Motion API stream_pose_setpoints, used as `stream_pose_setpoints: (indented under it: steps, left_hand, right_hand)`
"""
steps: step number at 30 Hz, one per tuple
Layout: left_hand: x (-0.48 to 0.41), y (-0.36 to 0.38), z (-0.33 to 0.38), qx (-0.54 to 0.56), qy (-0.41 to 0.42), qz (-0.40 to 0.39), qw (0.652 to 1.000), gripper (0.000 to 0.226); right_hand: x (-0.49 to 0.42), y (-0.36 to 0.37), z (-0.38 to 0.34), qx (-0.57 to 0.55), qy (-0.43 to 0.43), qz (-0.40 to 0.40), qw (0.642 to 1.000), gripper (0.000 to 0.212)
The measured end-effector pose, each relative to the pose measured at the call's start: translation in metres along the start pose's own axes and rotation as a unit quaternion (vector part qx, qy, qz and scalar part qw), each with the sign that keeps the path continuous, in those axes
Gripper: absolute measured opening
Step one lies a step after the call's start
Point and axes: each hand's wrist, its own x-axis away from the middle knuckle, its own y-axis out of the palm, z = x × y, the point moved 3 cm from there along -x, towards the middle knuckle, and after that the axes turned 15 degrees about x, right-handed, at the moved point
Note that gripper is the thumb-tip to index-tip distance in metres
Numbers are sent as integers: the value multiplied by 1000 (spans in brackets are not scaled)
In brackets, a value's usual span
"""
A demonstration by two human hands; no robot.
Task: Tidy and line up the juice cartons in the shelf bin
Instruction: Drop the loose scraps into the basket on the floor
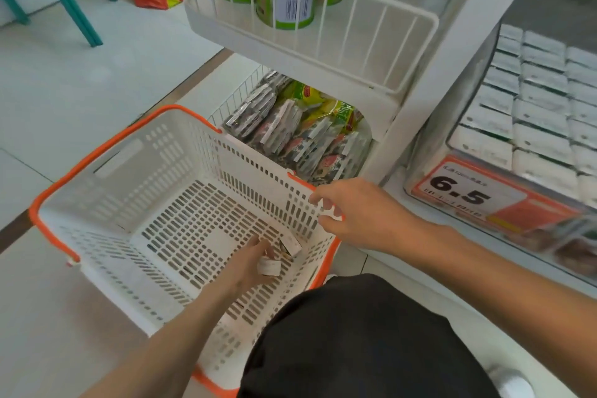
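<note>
Left hand (255,257) closed on a small carton (269,267) at the basket (97,223) floor, right hand (352,213) pinching the rim; a second carton (290,244) nearby could topple if knocked.

Hidden, cropped and blurred parts

The left hand (248,263) covered part of a small carton (269,267) in the basket (97,216), so its print was unreadable. The basket's near corner lay behind a dark garment (361,339). The price tag (465,192) showed small text too blurred to read. The shelf bin (533,113) ran off the right edge.
</note>
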Motion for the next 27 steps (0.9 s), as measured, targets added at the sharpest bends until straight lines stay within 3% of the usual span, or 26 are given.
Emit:
stream_pose_setpoints:
  steps: [5,8,11,15,21,24,27]
  left_hand:
    - [8,-18,19,5,-12,-13,1000,51]
    - [13,-58,64,27,3,31,999,38]
    - [16,-122,148,61,73,117,989,18]
    - [41,-189,286,118,228,183,949,18]
    - [93,-164,451,128,408,108,897,21]
    - [99,-121,491,64,423,17,904,9]
    - [93,-82,512,-80,402,-62,910,13]
  right_hand:
    - [4,-8,1,-2,-1,11,1000,39]
    - [13,-25,-1,-14,-2,26,1000,38]
    - [32,-54,-9,-32,-15,55,998,37]
    - [76,-104,-2,-52,-21,141,988,30]
    - [161,-140,62,-182,23,201,962,24]
    - [201,-139,103,-194,70,229,951,15]
    - [241,-132,137,-174,117,251,945,13]
